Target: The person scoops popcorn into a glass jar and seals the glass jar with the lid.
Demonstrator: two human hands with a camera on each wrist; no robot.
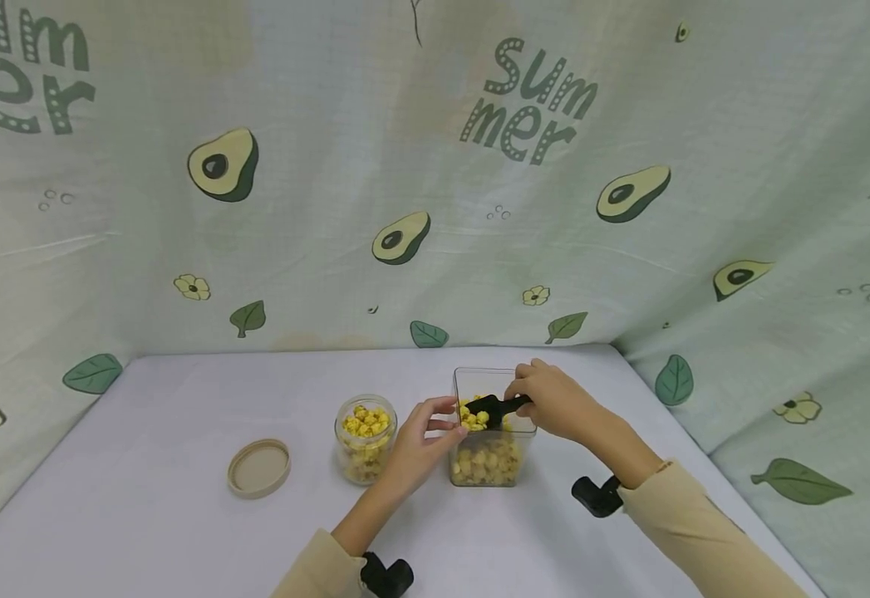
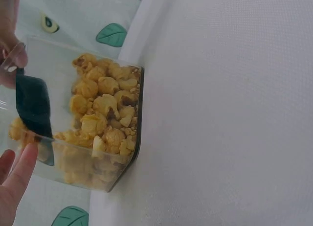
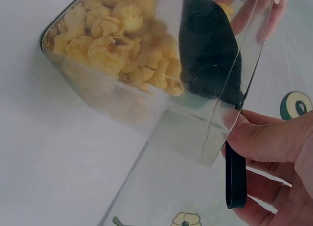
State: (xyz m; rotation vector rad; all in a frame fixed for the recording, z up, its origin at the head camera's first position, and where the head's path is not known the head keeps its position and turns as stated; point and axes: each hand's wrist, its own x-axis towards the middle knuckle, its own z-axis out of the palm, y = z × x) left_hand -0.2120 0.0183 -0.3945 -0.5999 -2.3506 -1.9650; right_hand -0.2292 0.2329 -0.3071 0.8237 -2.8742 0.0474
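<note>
On the smooth pale tabletop, a flat round tan lid lay furthest left, its shallow rim turned up. Well right of it stood a squat round jar of clear glass or plastic, heaped to the mouth with knobbly yellow popcorn.

Just right of the jar, the left hand was loosely cupped against the left wall of a square, clear plastic container, thumb and fingertips resting at its upper edge; its fingers were fairly straight, steadying rather than clenching. The container stood near the middle of the table, towards its far edge, its lower half filled with puffy, irregular popcorn in yellow and caramel tones.

Above that pile, a matt black plastic scoop was inside the open top, its rounded bowl carrying a few kernels. The right hand pinched the scoop's thin flat handle, thumb on top and fingers curled beneath.

Behind and to both sides hung soft cloth printed with avocados, leaves and flowers.
</note>
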